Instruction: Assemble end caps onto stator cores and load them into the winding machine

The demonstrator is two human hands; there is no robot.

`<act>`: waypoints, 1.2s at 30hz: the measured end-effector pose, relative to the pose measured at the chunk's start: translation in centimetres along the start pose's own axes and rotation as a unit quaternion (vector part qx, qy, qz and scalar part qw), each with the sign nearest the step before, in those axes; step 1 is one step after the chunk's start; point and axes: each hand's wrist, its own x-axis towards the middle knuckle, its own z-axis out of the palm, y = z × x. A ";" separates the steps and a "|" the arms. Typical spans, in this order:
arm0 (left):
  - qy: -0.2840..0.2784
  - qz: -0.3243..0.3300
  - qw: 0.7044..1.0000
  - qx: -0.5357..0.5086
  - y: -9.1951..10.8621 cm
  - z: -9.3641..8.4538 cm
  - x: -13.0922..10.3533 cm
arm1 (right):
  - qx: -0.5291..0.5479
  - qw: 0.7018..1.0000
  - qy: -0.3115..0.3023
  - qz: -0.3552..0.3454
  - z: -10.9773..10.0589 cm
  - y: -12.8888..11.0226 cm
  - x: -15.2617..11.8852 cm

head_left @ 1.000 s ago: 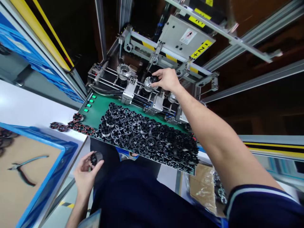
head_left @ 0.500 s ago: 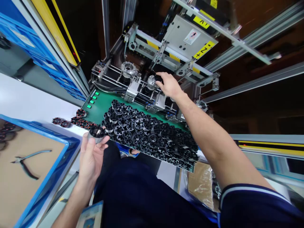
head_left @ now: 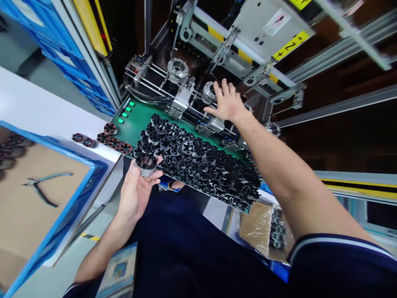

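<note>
My left hand (head_left: 136,188) holds a black and silver ring part (head_left: 145,164) between thumb and fingers, near the front edge of the green work surface. My right hand (head_left: 228,101) is spread with nothing held in it, beside a round metal fixture (head_left: 209,92) on the machine. Another round fixture (head_left: 178,70) stands to its left. Many black and silver ring parts (head_left: 189,165) are heaped on the green surface (head_left: 141,124) between my hands.
Ring parts with red-orange marks (head_left: 114,143) lie at the left edge. A blue-rimmed tray (head_left: 89,176) with cutters (head_left: 40,188) is at the far left. Machine frame bars (head_left: 235,45) rise behind the fixtures. A box (head_left: 256,227) stands lower right.
My right hand has opened and let go of the dark part it had at the middle fixture. My left hand, still with its ring, appears further right as the view has shifted.
</note>
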 end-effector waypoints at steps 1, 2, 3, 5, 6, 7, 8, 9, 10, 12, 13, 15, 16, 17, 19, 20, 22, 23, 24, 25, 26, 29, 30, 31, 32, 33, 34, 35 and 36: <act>-0.004 -0.005 1.000 -0.005 0.0 0.2 -0.2 | 0.019 0.999 0.029 -0.007 -0.3 -0.9 -0.6; -0.007 -0.009 1.000 -0.009 0.1 0.3 -0.3 | 0.055 0.996 0.063 -0.023 -0.8 -2.1 -1.4; -0.011 -0.013 1.000 -0.010 0.2 0.5 -0.4 | 0.111 0.988 0.095 -0.045 -1.5 -3.9 -2.6; -0.026 -0.020 0.999 -0.011 0.4 0.8 -0.3 | 0.285 0.947 0.095 -0.114 -3.3 -8.5 -6.0; -0.035 -0.021 0.999 -0.012 0.4 1.0 -0.2 | 0.380 0.910 0.048 -0.159 -4.3 -11.1 -8.1; -0.043 -0.019 0.999 -0.014 0.5 1.1 0.0 | 0.445 0.872 -0.012 -0.202 -5.3 -13.7 -10.3; -0.048 -0.016 0.999 -0.016 0.5 1.3 0.1 | 0.471 0.846 -0.063 -0.241 -6.2 -16.2 -12.3; -0.050 -0.013 0.998 -0.018 0.5 1.4 0.3 | 0.467 0.838 -0.086 -0.270 -6.9 -18.3 -14.0; -0.051 -0.010 0.998 -0.021 0.4 1.5 0.5 | 0.453 0.837 -0.090 -0.294 -7.4 -19.9 -15.3; -0.051 -0.010 0.998 -0.026 0.2 1.5 1.0 | 0.417 0.846 -0.093 -0.320 -7.6 -21.7 -16.3; -0.052 -0.013 0.998 -0.028 0.1 1.4 1.2 | 0.404 0.849 -0.093 -0.327 -7.5 -21.9 -16.2; -0.055 -0.022 0.998 -0.035 -0.3 1.3 1.7 | 0.391 0.849 -0.101 -0.341 -7.2 -21.6 -15.4; -0.058 -0.027 0.997 -0.039 -0.5 1.2 2.0 | 0.386 0.847 -0.107 -0.350 -7.0 -21.3 -14.8; -0.062 -0.034 0.997 -0.043 -0.7 1.1 2.3 | 0.380 0.845 -0.114 -0.358 -6.9 -21.1 -14.3; -0.068 -0.049 0.995 -0.049 -0.8 0.8 3.0 | 0.362 0.846 -0.124 -0.371 -6.8 -20.9 -13.0; -0.069 -0.057 0.995 -0.049 -0.7 0.6 3.3 | 0.354 0.851 -0.117 -0.370 -6.9 -20.8 -12.1; -0.060 -0.063 0.995 -0.043 -0.2 0.0 4.0 | 0.338 0.875 -0.069 -0.339 -7.0 -20.5 -9.3; -0.051 -0.060 0.996 -0.038 0.2 -0.4 4.3 | 0.326 0.892 -0.027 -0.310 -7.1 -20.1 -7.3; -0.038 -0.052 0.997 -0.033 0.6 -0.9 4.6 | 0.310 0.910 0.023 -0.274 -7.1 -19.5 -4.8; -0.021 -0.043 0.998 -0.029 1.1 -1.4 4.8 | 0.284 0.926 0.076 -0.235 -7.1 -18.7 -2.0; -0.002 -0.034 0.999 -0.028 1.5 -2.0 5.0 | 0.250 0.939 0.127 -0.197 -7.0 -17.7 0.9; 0.061 -0.035 0.997 -0.038 2.8 -4.0 5.0 | 0.151 0.962 0.202 -0.103 -6.1 -14.3 9.1; 0.081 -0.040 0.995 -0.040 3.1 -4.7 4.9 | 0.128 0.968 0.200 -0.081 -5.6 -13.4 11.2; 0.101 -0.044 0.993 -0.039 3.4 -5.6 4.7 | 0.109 0.974 0.188 -0.067 -5.2 -12.6 12.8; 0.122 -0.045 0.991 -0.038 3.6 -6.4 4.5 | 0.094 0.979 0.173 -0.060 -4.8 -12.1 14.0; 0.142 -0.043 0.988 -0.039 3.8 -7.3 4.3 | 0.083 0.982 0.156 -0.061 -4.4 -11.7 14.8; 0.162 -0.040 0.985 -0.042 3.9 -8.1 4.1 | 0.074 0.985 0.141 -0.069 -4.1 -11.4 15.5; 0.180 -0.038 0.982 -0.048 4.0 -8.8 3.9 | 0.064 0.986 0.128 -0.081 -4.0 -11.2 15.9; 0.198 -0.037 0.978 -0.058 4.1 -9.5 3.8 | 0.053 0.987 0.118 -0.096 -3.9 -11.1 16.4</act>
